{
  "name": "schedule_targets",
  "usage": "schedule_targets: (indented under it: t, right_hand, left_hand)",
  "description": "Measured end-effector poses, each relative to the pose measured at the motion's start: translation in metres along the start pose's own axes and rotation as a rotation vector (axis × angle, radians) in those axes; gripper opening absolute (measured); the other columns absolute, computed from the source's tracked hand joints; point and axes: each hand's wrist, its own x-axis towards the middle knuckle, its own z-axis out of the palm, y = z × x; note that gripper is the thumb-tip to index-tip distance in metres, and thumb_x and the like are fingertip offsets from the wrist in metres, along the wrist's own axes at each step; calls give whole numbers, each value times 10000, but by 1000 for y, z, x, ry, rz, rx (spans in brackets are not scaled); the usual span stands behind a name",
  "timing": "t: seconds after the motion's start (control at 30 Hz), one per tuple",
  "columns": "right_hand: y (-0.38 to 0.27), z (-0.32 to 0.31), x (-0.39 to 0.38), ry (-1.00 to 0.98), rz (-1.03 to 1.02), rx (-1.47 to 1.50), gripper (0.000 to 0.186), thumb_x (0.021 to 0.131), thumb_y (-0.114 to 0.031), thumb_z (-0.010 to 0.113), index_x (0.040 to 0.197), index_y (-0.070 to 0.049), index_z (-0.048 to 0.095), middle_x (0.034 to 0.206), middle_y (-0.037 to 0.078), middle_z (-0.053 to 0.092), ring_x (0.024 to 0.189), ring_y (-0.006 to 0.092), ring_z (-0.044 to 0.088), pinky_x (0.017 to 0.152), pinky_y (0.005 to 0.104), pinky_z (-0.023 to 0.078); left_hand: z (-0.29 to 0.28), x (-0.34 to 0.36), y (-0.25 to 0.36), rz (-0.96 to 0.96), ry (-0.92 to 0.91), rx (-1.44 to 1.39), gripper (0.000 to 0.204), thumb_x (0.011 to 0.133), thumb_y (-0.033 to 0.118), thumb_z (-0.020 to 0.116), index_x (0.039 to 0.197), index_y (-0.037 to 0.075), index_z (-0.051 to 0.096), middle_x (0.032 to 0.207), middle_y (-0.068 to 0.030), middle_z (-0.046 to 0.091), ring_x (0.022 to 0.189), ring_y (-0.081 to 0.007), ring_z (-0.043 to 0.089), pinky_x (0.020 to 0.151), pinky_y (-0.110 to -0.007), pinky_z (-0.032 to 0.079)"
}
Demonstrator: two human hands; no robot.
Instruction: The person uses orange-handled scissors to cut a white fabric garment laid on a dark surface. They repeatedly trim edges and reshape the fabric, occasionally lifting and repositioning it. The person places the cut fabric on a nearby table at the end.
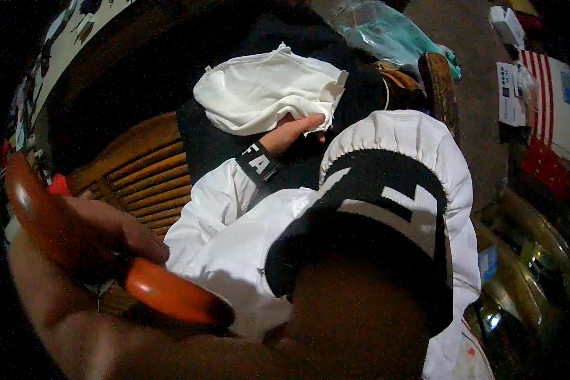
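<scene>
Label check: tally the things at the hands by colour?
White: 2, the cloth and the jacket
Orange: 1, the curved piece gripped in the left hand
Total: 3

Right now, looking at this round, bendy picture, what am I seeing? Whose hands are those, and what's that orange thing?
There is no machine here. A person wears a small camera on their head, looking down, and its wide lens bends the edges. The left hand, at the lower left, has its grip closed around a shiny curved orange piece. The big dark shape at the bottom looks like the right forearm going into a white jacket with black cuffs, so the right hand is hidden. Farther up, another hand in a white sleeve touches a white cloth. I can't tell whose it is. Underneath is a wooden slatted seat.
</scene>
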Motion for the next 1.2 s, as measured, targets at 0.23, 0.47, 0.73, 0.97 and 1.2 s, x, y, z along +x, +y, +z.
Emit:
schedule_targets:
  t: [0.23, 0.47, 0.73, 0.97, 1.2]
  right_hand:
    - [3, 13, 7, -6, 11, -58, 283, 749, -271, 630, 938, -70, 565, 739, 60, 600, 620, 201, 631, 488, 347, 486]
    - [72, 101, -22, 176, 200, 243, 368, 708, -187, 705, 1008, -57, 534, 864, 112, 621, 696, 281, 622, 583, 352, 489]
    - [111, 198, -102, 573, 1241, 736, 302, 772, -229, 708, 887, -9, 535, 714, 79, 593, 639, 152, 595, 578, 281, 464]
    - [101, 232, -87, 722, 1098, 1275, 247, 823, -237, 664, 821, -51, 501, 707, -14, 493, 601, 72, 447, 521, 214, 370]
    - [99, 227, -80, 1066, 1010, 1069, 217, 811, -136, 668, 881, -44, 485, 811, 2, 471, 712, 81, 453, 606, 217, 385]
  left_hand:
    - [-7, -5, -19, -313, -110, -288, 331, 838, 279, 632, 1075, 52, 584, 1030, -94, 618, 808, -195, 621, 738, -349, 514]
    - [-11, -8, -29, -66, -44, -142, 312, 870, 266, 581, 1090, 46, 578, 1043, -90, 608, 897, -188, 588, 825, -329, 468]
    - [8, -17, -19, 139, 244, 76, 387, 864, 364, 595, 1070, 37, 587, 985, -60, 615, 889, -160, 581, 772, -268, 472]
    - [42, -49, -19, 4, -54, -19, 185, 896, 196, 548, 998, 42, 561, 830, -40, 598, 641, -119, 570, 564, -255, 479]
    - [14, -71, -18, 176, 157, 381, 445, 794, 246, 690, 1177, 68, 551, 1168, -61, 573, 1084, -184, 517, 941, -302, 396]
